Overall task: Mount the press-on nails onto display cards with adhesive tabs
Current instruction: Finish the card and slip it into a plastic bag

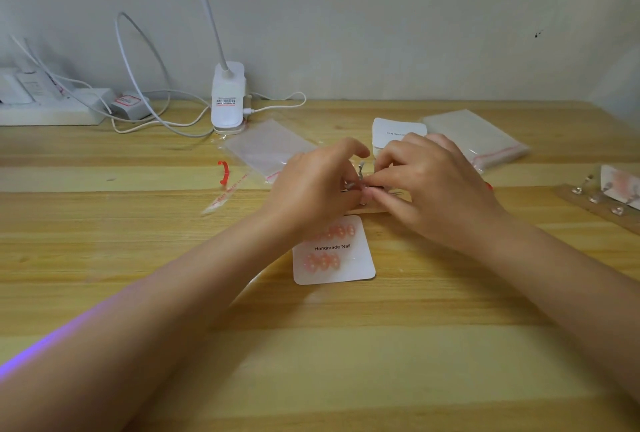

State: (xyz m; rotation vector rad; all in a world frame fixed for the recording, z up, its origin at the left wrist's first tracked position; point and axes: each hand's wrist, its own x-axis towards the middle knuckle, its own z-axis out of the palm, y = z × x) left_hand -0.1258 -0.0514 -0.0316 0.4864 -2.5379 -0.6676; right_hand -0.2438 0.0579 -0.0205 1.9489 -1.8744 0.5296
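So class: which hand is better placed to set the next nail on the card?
Probably the right hand: its fingertips pinch at the nail stand, and the card has space on its right. The left hand steadies.

You're working in soft, even light with only faint shadows under your forearms on the table (346,345). A purple glare streaks your left forearm at the lower left of the frame. Wide-angle bending curves the edges, and small items look blurred.
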